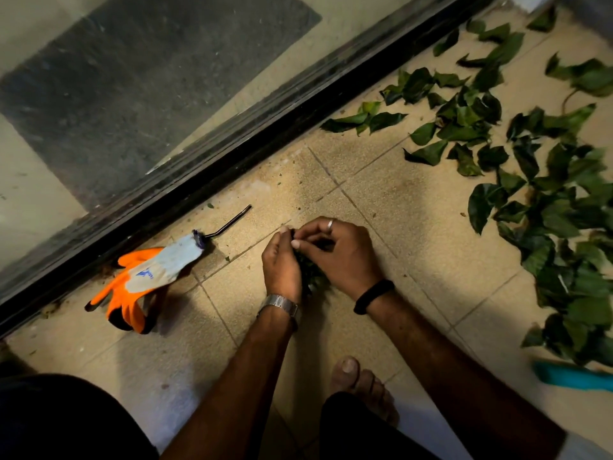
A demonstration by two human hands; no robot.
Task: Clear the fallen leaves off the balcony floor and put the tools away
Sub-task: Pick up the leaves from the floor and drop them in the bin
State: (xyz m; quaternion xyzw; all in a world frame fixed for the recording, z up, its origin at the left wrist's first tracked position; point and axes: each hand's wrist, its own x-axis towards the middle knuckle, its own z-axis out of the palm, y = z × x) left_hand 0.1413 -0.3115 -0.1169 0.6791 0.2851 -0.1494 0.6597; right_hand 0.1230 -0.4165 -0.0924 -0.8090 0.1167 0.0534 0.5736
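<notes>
Both my hands meet low over the tiled balcony floor [391,210]. My left hand [282,263], with a metal watch on the wrist, and my right hand [345,254], with a ring and a black band, are closed together around a small bunch of green leaves [313,277]. Many more fallen leaves [544,200] lie spread across the tiles to the right. An orange and grey work glove [149,277] lies on the floor to the left, with a thin dark bent metal tool [229,222] just beyond its cuff.
A black sliding-door track [232,151] runs diagonally along the far edge of the floor, with glass behind it. A teal object [570,376] pokes in at the right edge. My bare foot [361,383] rests on the tiles below the hands.
</notes>
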